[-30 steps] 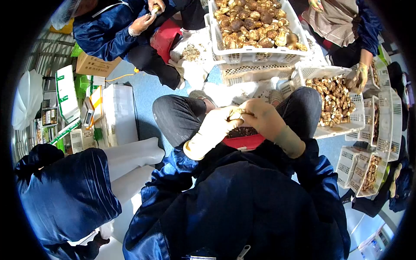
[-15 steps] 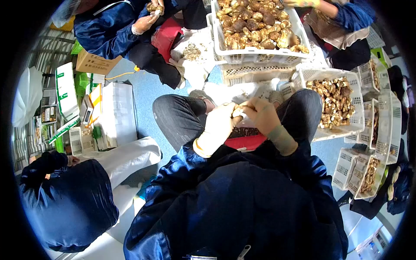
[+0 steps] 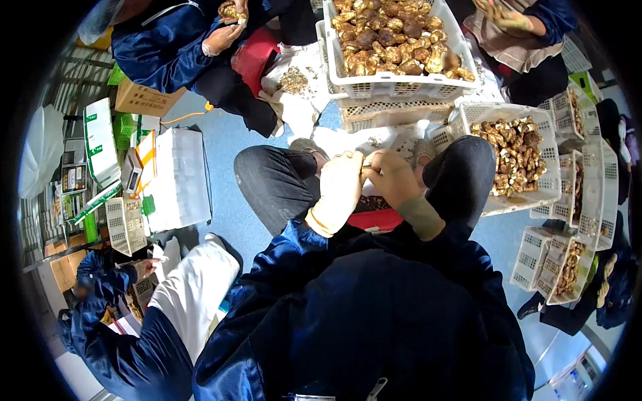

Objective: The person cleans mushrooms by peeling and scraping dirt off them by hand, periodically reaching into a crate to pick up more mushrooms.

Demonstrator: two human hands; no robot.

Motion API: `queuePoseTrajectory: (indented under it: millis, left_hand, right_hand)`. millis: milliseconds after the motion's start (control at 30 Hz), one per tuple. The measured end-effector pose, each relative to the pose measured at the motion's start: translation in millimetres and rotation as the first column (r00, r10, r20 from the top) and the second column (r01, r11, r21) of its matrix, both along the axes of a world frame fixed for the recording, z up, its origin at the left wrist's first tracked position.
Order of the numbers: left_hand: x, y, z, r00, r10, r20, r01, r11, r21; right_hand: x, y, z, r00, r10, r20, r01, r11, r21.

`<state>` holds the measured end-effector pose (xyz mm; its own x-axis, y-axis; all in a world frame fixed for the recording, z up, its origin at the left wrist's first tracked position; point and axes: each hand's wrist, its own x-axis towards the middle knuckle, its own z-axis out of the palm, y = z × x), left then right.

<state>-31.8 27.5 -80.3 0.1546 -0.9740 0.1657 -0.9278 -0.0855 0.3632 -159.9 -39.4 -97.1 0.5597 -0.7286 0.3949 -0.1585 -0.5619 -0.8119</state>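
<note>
The left hand [image 3: 338, 187] and right hand [image 3: 396, 182], both in cream gloves, meet between the knees, fingers drawn narrow and pinching a small piece [image 3: 367, 165] at their tips; its form is mostly hidden. Using both hands probably steadies something so little. They are held over a red basin [image 3: 374, 220] with dark crumbs [image 3: 372, 202] inside, likely so that loose bits land there. A perforated white crate [image 3: 554, 194] of mushrooms [image 3: 511, 155] sits beside the right knee [image 3: 461, 174], presumably for easy reach.
</note>
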Motion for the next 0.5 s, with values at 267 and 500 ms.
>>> queuePoseTrajectory:
  millis: [267, 500]
  left_hand:
    - [8.0, -0.5, 1.1, 0.999, -0.023, -0.027, 0.022, 0.999, -0.040]
    - [14.6, 0.0, 4.9, 0.987, -0.151, -0.057, 0.139, 0.975, -0.172]
  right_hand:
    - [-10.2, -15.6, -0.4, 1.000, 0.006, -0.004, 0.000, 0.651, 0.759]
    - [-16.8, -21.3, 13.1, 0.992, 0.062, 0.112, -0.128, 0.536, 0.834]
